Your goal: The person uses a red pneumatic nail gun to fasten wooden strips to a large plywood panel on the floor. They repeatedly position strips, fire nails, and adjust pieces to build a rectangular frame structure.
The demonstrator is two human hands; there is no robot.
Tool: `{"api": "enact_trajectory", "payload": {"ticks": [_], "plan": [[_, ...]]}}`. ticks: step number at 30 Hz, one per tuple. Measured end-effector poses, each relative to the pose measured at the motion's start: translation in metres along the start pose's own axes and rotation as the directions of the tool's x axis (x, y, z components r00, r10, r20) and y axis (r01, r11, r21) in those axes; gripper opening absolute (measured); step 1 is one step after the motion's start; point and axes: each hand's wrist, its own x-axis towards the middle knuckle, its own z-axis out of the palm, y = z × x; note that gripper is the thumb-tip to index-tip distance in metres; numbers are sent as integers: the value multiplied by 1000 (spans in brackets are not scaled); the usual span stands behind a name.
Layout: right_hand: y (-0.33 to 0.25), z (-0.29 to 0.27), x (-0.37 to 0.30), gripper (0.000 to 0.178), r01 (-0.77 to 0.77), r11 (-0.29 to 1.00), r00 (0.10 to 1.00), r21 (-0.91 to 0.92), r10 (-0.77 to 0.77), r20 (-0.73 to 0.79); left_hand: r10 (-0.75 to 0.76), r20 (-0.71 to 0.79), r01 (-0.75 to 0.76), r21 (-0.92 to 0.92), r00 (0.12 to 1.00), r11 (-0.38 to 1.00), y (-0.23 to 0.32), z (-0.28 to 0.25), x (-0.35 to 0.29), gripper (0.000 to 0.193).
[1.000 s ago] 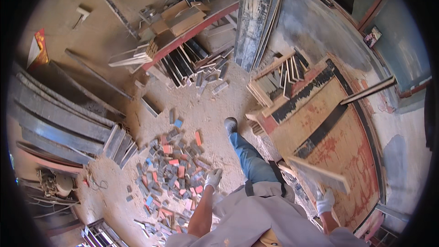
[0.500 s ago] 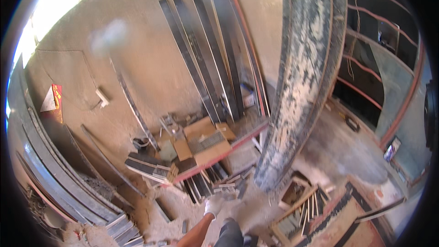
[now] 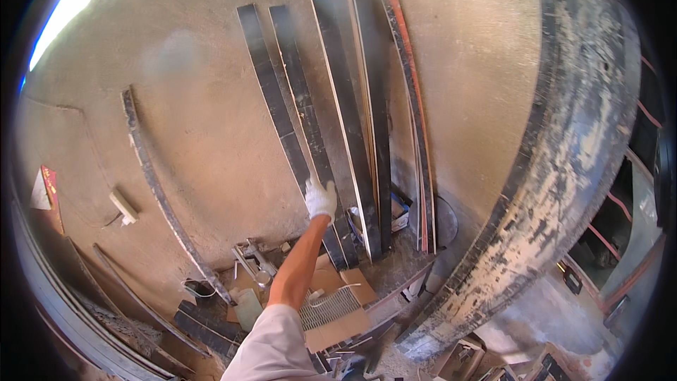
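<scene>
My left hand (image 3: 321, 200), in a white glove, is raised in front of two narrow dark boards leaning on the wall. Its fingers look spread and reach the long dark board (image 3: 300, 85), second from the left; whether they press on it I cannot tell. Just left of the hand stands the leftmost dark board (image 3: 264, 77). Wider dark boards with pale edges, such as a tall dark board (image 3: 345, 106), lean to the right. My right hand is out of view.
Below my arm lies a cardboard box (image 3: 338, 339) with a wire grid (image 3: 328, 308). A large worn, curved panel (image 3: 557, 190) slants down on the right. A thin strip (image 3: 151, 169) leans against the wall at left, near a power strip (image 3: 123, 204).
My left hand has risen from low over the floor scraps up to the leaning boards. The view has tilted up, so the wall fills more of it.
</scene>
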Motion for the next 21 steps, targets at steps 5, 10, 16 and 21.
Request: {"api": "enact_trajectory", "payload": {"ticks": [5, 10, 16, 21], "plan": [[-26, 10, 49, 42, -51, 999, 999, -4, 51, 4, -14, -358, 46, 81, 934, 996, -2, 32, 94, 66], [-34, 14, 74, 43, -73, 997, 997, -2, 73, 20, -196, -639, 345, 116, 744, 931, -51, 35, 141, 70], [-31, 17, 76, 45, -82, 996, 996, 20, 81, 47, -178, -254, 116, -242, 951, 963, -106, 21, 149, 52], [-11, 13, 43, 46, -121, 991, 993, 59, 121, 4, -11, -476, -197, -387, 880, 901, -11, -59, 152, 56]]}}
